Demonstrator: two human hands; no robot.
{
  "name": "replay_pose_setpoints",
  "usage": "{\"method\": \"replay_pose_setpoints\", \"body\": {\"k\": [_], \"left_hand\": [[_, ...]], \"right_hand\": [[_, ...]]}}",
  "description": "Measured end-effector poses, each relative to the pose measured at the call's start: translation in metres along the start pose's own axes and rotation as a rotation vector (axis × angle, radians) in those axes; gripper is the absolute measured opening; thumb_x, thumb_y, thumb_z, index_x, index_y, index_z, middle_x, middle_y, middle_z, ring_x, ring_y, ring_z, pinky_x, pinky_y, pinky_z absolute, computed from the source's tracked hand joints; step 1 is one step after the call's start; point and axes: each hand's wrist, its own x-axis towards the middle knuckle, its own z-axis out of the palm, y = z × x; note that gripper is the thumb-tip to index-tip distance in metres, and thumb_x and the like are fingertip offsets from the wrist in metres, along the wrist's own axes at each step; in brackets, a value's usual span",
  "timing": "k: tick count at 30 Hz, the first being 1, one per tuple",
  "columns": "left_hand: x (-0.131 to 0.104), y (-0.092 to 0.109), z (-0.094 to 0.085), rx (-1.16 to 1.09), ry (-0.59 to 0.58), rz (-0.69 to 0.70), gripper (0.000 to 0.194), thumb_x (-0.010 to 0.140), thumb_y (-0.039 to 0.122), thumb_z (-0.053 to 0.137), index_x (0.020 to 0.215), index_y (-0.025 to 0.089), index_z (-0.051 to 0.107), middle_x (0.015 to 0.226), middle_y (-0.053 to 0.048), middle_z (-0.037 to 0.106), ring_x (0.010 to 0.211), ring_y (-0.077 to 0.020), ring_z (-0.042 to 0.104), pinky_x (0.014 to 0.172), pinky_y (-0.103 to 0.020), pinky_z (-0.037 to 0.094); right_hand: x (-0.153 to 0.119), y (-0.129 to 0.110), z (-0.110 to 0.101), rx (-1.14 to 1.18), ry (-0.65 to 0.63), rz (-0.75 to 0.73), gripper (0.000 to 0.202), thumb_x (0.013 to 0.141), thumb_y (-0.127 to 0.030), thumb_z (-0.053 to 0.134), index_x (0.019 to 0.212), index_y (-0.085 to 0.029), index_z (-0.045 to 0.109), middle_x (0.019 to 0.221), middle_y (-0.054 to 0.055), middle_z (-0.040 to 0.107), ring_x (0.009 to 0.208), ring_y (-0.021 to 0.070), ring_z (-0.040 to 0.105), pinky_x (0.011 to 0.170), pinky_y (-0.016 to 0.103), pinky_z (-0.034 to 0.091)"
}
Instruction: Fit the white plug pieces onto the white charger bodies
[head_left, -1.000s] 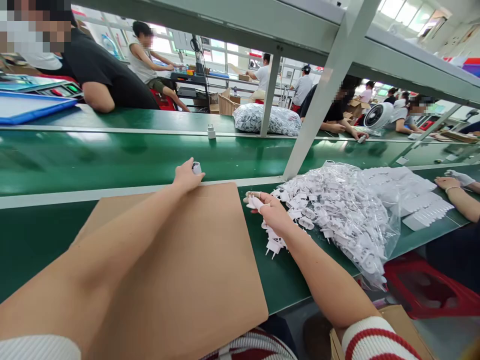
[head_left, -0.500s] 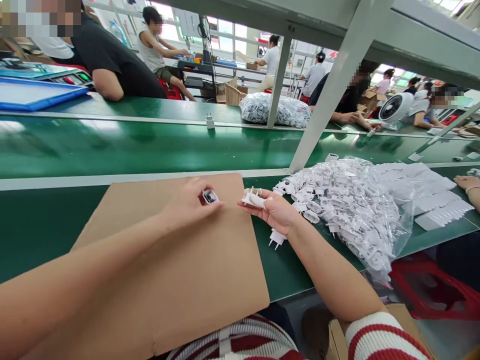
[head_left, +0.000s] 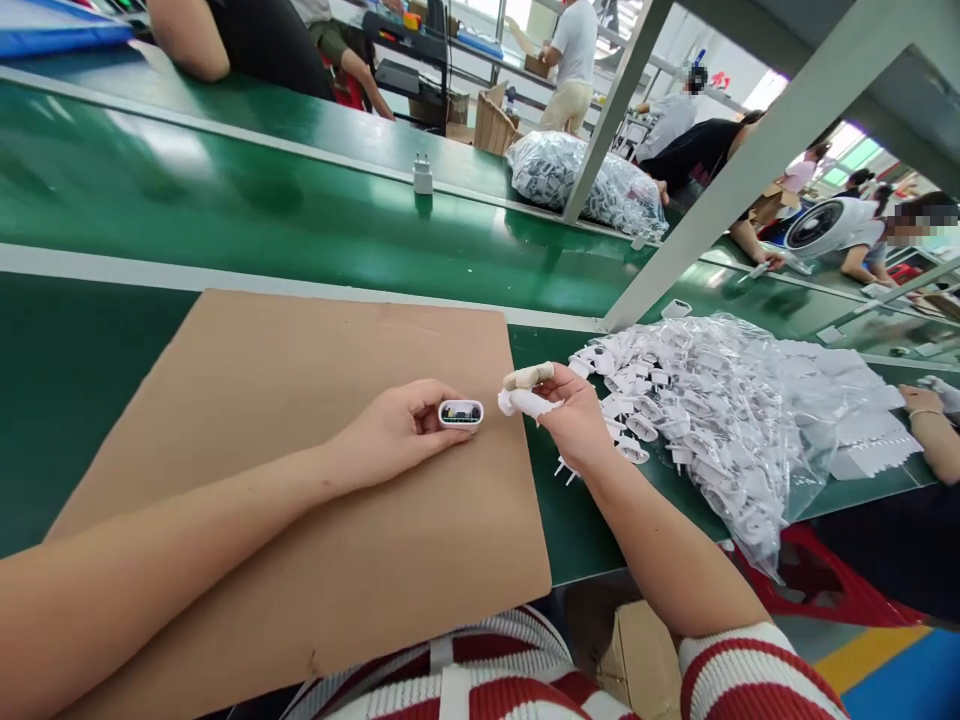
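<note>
My left hand (head_left: 409, 425) grips a white charger housing (head_left: 474, 426) by its sides above the cardboard. Its oval open end faces me, and a circuit board shows inside. Just to the right, my right hand (head_left: 566, 410) has its thumb and forefinger pinched, both wrapped in pale finger covers. A small white plug cap (head_left: 505, 403) is at those fingertips, mostly hidden by them. The two hands are apart, with a short gap between housing and cap. Beyond my right hand lies a heap of white plug caps (head_left: 675, 400), partly under clear plastic.
A cardboard sheet (head_left: 337, 560) covers the green bench before me. A lone white charger (head_left: 422, 178) stands upright on the far ledge, near a filled plastic bag (head_left: 555, 170). A slanted metal post (head_left: 720, 190) rises behind the heap. Co-workers sit across and at right.
My left hand has moved right and turned the housing so its open end faces me. My right hand has turned, so the cap's pins no longer show. The camera view has tilted downward.
</note>
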Motion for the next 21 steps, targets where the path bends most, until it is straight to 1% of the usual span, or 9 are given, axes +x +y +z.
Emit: {"method": "replay_pose_setpoints", "body": {"k": [1, 3, 5, 6, 7, 9, 12, 17, 21], "left_hand": [[0.0, -0.001, 0.0, 0.0, 0.011, 0.006, 0.046, 0.084, 0.059, 0.076, 0.111, 0.022, 0.073, 0.1, -0.006, 0.07, 0.08, -0.0213, 0.065, 0.072, -0.034, 0.055], [0.0, -0.002, 0.001, 0.013, 0.032, 0.031, 0.054, 0.078, 0.059, 0.082, 0.116, 0.022, 0.073, 0.101, -0.005, 0.068, 0.071, -0.0177, 0.061, 0.065, -0.032, 0.054], [0.001, -0.002, 0.001, 0.01, 0.034, 0.055, 0.058, 0.073, 0.057, 0.086, 0.119, 0.023, 0.073, 0.102, -0.004, 0.067, 0.065, -0.0154, 0.057, 0.061, -0.031, 0.052], [0.002, -0.003, 0.0, 0.001, 0.027, 0.067, 0.056, 0.074, 0.057, 0.086, 0.116, 0.023, 0.074, 0.101, -0.004, 0.067, 0.065, -0.0154, 0.057, 0.06, -0.031, 0.051], [0.003, -0.003, 0.0, -0.01, 0.019, 0.079, 0.05, 0.076, 0.057, 0.084, 0.112, 0.023, 0.076, 0.099, -0.004, 0.067, 0.067, -0.0161, 0.058, 0.061, -0.03, 0.051], [0.004, -0.002, -0.001, -0.015, 0.003, 0.106, 0.04, 0.081, 0.056, 0.08, 0.102, 0.022, 0.077, 0.095, -0.005, 0.067, 0.071, -0.0175, 0.061, 0.062, -0.03, 0.051], [0.005, -0.003, -0.001, 0.02, 0.002, 0.148, 0.035, 0.084, 0.053, 0.077, 0.097, 0.02, 0.077, 0.091, -0.004, 0.066, 0.067, -0.016, 0.059, 0.06, -0.029, 0.048], [0.004, -0.003, -0.001, 0.039, 0.015, 0.196, 0.035, 0.086, 0.053, 0.074, 0.082, 0.018, 0.071, 0.086, -0.003, 0.064, 0.066, -0.0148, 0.056, 0.059, -0.028, 0.045], [0.003, -0.001, -0.003, 0.032, 0.008, 0.2, 0.035, 0.086, 0.053, 0.072, 0.083, 0.018, 0.071, 0.087, -0.003, 0.064, 0.066, -0.0146, 0.057, 0.06, -0.028, 0.046]], "right_hand": [[0.0, 0.003, 0.001, -0.042, -0.018, -0.03, 0.03, 0.071, -0.039, 0.089, 0.086, -0.021, 0.07, 0.092, 0.002, 0.075, 0.078, 0.0155, 0.068, 0.079, 0.036, 0.059], [-0.003, 0.006, 0.003, -0.189, -0.021, -0.134, 0.031, 0.081, -0.039, 0.082, 0.104, -0.023, 0.07, 0.1, 0.003, 0.073, 0.08, 0.0146, 0.067, 0.079, 0.035, 0.059], [-0.009, 0.005, 0.006, -0.367, 0.008, -0.258, 0.045, 0.087, -0.035, 0.078, 0.129, -0.027, 0.062, 0.116, 0.005, 0.071, 0.085, 0.0136, 0.066, 0.082, 0.033, 0.059], [-0.012, 0.004, 0.007, -0.44, 0.015, -0.309, 0.051, 0.088, -0.032, 0.077, 0.136, -0.029, 0.059, 0.121, 0.006, 0.07, 0.088, 0.0135, 0.067, 0.083, 0.032, 0.059], [-0.015, 0.001, 0.009, -0.499, 0.013, -0.344, 0.052, 0.089, -0.03, 0.078, 0.137, -0.029, 0.058, 0.123, 0.006, 0.07, 0.09, 0.0139, 0.068, 0.085, 0.032, 0.059], [-0.019, -0.005, 0.011, -0.59, -0.003, -0.395, 0.039, 0.09, -0.028, 0.078, 0.126, -0.028, 0.064, 0.116, 0.005, 0.073, 0.093, 0.0153, 0.07, 0.087, 0.032, 0.06], [-0.02, -0.008, 0.016, -0.763, -0.027, -0.475, 0.022, 0.092, -0.026, 0.076, 0.113, -0.026, 0.07, 0.104, 0.003, 0.077, 0.088, 0.0167, 0.071, 0.084, 0.033, 0.06], [-0.013, 0.0, 0.023, -0.986, -0.12, -0.621, 0.02, 0.096, -0.023, 0.069, 0.115, -0.026, 0.073, 0.097, 0.004, 0.078, 0.088, 0.0196, 0.07, 0.079, 0.034, 0.059], [-0.014, 0.001, 0.025, -1.022, -0.116, -0.719, 0.016, 0.098, -0.02, 0.065, 0.11, -0.026, 0.074, 0.09, 0.004, 0.077, 0.086, 0.021, 0.069, 0.078, 0.036, 0.058]]}}
